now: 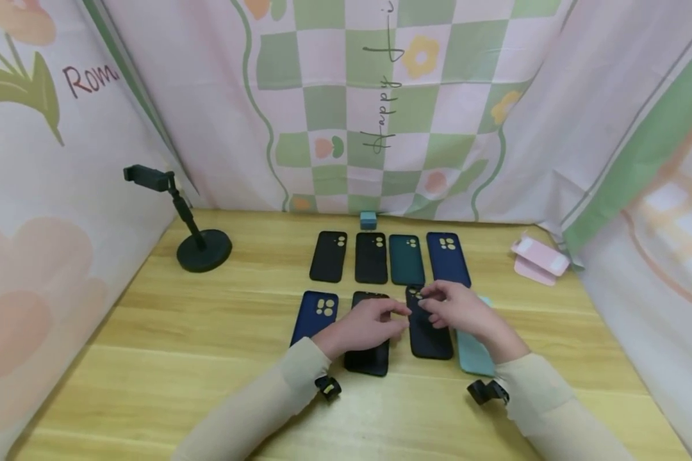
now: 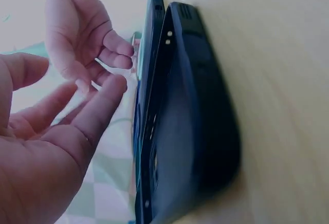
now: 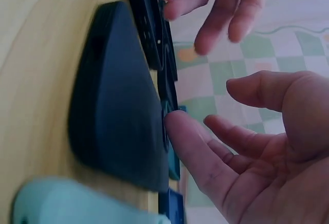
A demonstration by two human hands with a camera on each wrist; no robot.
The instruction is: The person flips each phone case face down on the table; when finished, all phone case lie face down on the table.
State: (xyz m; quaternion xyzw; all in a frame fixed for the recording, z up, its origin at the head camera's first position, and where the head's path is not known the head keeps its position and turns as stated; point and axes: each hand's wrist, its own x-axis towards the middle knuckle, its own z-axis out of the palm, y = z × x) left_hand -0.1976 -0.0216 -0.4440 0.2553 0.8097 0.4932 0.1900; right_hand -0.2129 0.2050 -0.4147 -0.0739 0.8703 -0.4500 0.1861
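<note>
Phone cases lie in two rows on the wooden table. In the head view, my left hand (image 1: 364, 325) hovers above a black phone case (image 1: 368, 362) in the front row, its fingers loosely bent and holding nothing. Over the upper right part of a dark phone case (image 1: 430, 336) hangs my right hand (image 1: 460, 314), also with nothing in its fingers. Whether a fingertip touches that case cannot be told. The navy case (image 1: 311, 317) sits left of them, and a mint case (image 1: 474, 352) is partly hidden beneath my right wrist.
The back row has two black cases (image 1: 327, 256), a dark green case (image 1: 406, 259) and a navy case (image 1: 448, 259). Behind stands a small blue block (image 1: 368, 221). A black phone stand (image 1: 204, 250) is at left, a pink folding stand (image 1: 541, 259) at right. Patterned curtains surround the table.
</note>
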